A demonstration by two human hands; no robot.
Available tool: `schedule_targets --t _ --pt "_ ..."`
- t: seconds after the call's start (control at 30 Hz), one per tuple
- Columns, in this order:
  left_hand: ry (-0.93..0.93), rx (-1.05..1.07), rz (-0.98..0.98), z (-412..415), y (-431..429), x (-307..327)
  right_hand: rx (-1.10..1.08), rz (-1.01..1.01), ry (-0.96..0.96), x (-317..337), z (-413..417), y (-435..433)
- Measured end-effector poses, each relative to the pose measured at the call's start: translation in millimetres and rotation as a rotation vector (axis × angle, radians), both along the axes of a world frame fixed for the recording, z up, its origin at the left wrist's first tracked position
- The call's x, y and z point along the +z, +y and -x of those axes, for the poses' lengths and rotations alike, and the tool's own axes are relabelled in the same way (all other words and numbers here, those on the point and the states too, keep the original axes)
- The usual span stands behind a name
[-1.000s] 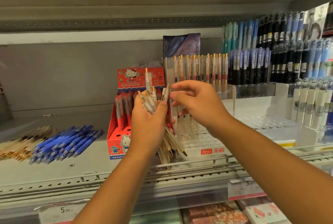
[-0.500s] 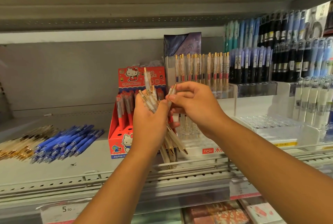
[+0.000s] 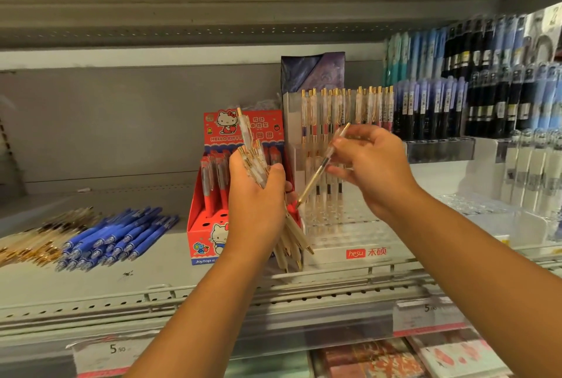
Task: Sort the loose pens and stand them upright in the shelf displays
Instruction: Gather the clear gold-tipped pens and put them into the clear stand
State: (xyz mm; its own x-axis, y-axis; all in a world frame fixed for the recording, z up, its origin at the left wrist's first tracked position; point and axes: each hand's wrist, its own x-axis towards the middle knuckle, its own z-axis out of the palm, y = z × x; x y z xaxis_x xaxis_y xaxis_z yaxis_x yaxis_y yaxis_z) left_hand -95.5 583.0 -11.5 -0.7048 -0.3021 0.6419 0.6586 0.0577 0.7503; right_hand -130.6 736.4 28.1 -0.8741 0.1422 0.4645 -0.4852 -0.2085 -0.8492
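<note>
My left hand (image 3: 257, 201) grips a bundle of clear gold-trimmed pens (image 3: 290, 234), tops fanned above the fist and tips pointing down. My right hand (image 3: 372, 165) pinches a single gold-trimmed pen (image 3: 320, 169), held slanted between the two hands with its tip down-left. Behind my hands stands the clear tiered pen display (image 3: 343, 225) with a row of matching pens (image 3: 346, 110) upright at its back. Its front rows of holes hold nothing.
A red Hello Kitty pen box (image 3: 209, 195) stands left of my left hand. Loose blue pens (image 3: 118, 237) and loose gold-trimmed pens (image 3: 39, 241) lie on the shelf at left. Racks of dark and blue pens (image 3: 474, 73) fill the right. A wire rail (image 3: 334, 283) edges the shelf front.
My right hand has pulled one pen out of the bundle and moved it to the right, away from my left hand. The bundle stays in my left hand.
</note>
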Motion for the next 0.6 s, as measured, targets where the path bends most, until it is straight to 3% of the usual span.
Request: schedule_targets --t 0.27,0.6 --pt "-0.056 -0.043 -0.048 -4 1 2 -0.273 -0.084 0.146 -4 12 34" --pt "-0.024 0.017 0.053 -5 1 0 -0.495 -0.219 0.33 -21 25 48"
